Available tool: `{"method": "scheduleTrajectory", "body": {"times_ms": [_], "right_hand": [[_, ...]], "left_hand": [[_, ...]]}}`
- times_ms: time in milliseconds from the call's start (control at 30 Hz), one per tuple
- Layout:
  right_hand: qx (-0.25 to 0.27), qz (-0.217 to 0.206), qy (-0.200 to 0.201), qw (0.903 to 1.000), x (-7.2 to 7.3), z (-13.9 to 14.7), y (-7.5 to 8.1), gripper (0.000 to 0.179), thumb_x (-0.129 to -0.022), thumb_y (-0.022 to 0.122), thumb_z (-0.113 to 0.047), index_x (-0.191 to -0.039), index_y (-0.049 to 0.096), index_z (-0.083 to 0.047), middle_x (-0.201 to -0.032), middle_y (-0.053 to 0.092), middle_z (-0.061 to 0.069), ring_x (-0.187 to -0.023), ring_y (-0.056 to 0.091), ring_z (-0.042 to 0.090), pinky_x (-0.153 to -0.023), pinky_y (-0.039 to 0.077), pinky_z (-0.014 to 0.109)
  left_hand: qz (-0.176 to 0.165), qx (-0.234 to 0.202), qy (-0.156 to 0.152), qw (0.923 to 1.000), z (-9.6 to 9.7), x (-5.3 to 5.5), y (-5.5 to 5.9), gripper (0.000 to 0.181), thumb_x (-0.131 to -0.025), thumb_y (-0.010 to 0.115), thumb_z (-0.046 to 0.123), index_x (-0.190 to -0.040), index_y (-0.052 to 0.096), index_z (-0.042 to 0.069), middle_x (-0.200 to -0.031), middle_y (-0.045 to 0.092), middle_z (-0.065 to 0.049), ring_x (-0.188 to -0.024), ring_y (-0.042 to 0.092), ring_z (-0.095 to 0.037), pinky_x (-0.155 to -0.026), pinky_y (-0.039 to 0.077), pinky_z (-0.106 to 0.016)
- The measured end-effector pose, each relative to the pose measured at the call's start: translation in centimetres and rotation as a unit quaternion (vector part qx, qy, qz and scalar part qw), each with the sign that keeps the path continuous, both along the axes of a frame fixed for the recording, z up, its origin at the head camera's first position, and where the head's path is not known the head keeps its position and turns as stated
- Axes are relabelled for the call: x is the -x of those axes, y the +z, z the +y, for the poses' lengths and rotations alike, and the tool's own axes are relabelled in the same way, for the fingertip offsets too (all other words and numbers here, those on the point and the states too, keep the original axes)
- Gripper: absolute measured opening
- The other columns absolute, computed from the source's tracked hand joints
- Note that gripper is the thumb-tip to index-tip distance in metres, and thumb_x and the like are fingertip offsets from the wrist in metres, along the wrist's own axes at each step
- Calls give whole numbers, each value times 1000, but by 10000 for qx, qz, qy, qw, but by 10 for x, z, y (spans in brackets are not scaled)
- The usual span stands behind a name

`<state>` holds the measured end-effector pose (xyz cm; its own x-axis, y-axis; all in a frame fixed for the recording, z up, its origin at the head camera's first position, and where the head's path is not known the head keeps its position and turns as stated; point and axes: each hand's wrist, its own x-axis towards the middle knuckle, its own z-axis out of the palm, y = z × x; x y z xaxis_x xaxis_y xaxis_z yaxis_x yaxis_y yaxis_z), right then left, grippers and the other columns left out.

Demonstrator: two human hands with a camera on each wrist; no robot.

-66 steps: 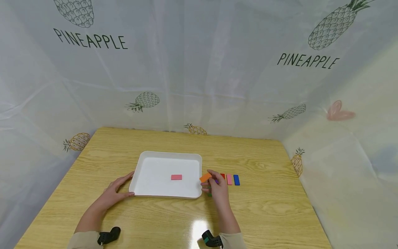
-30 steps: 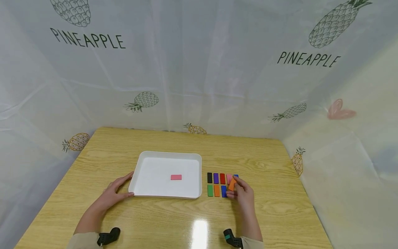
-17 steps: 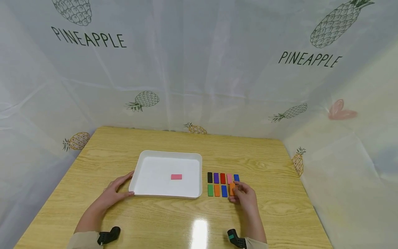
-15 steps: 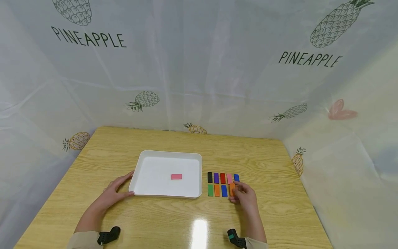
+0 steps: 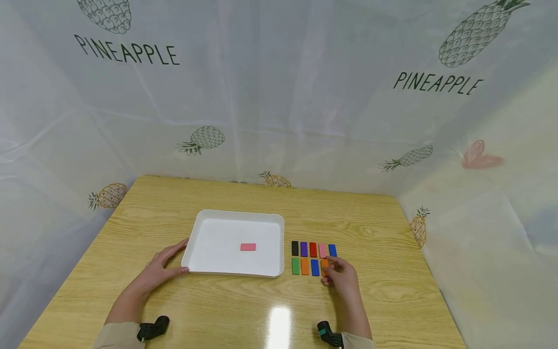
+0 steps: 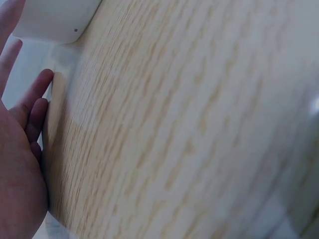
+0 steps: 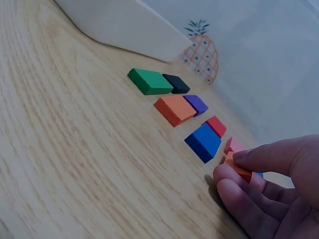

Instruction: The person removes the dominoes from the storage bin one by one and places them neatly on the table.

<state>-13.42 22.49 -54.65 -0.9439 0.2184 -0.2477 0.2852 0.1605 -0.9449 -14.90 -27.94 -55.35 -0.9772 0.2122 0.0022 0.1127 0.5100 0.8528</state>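
Observation:
My right hand [image 5: 342,275] is at the right end of the front row of blocks, pinching an orange domino block [image 7: 238,169] between thumb and fingers. The block is low at the table, beside a blue block [image 7: 203,143] and in front of a pink one [image 5: 322,250]; the fingers partly cover it. Left of these, a second orange block [image 5: 305,266] and a green block [image 5: 295,266] lie flat. My left hand [image 5: 159,268], thumb and fingers spread, touches the left end of a white tray [image 5: 235,274]. Inside the tray lies one pink block [image 5: 248,247].
The back row also holds a black block [image 5: 295,248], a purple block [image 5: 303,249], a red block [image 5: 313,249] and another blue block [image 5: 333,250]. The wooden table [image 5: 383,232] runs back to a pineapple-print curtain [image 5: 283,97].
My right hand has carried the orange block from the tray's right edge rightward, then down to the front row's end, beside the blue block. My left hand has stayed at the tray.

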Motion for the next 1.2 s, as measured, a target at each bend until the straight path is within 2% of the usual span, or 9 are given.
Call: {"method": "scheduleTrajectory", "body": {"times_ms": [367,800,1200], "right_hand": [[-331,-73,-74,9994,-1,-2,-3,35,-89,63,9,-124,60,8,-86,52,13,-54,61,20,-52,56,32],[-487,-59,-9,9988,-2,-2,-3,34,-89,62,10,-123,60,10,-87,53,13,-54,61,20,-50,55,33],[-399,-12,-164,9991,-1,-2,-3,32,-88,63,10,-120,60,11,-86,54,14,-54,60,20,-50,55,32]], "left_hand": [[91,115,-53,9999,1,1,4,79,-82,79,19,-150,39,11,-144,44,-24,-131,27,-51,-95,18,-72],[67,215,-29,9997,3,0,5,79,-83,79,20,-150,39,11,-144,43,-25,-130,25,-53,-92,14,-75],[233,146,-65,9996,4,-1,6,78,-82,79,18,-149,40,8,-141,46,-26,-129,28,-52,-94,19,-72]]}}
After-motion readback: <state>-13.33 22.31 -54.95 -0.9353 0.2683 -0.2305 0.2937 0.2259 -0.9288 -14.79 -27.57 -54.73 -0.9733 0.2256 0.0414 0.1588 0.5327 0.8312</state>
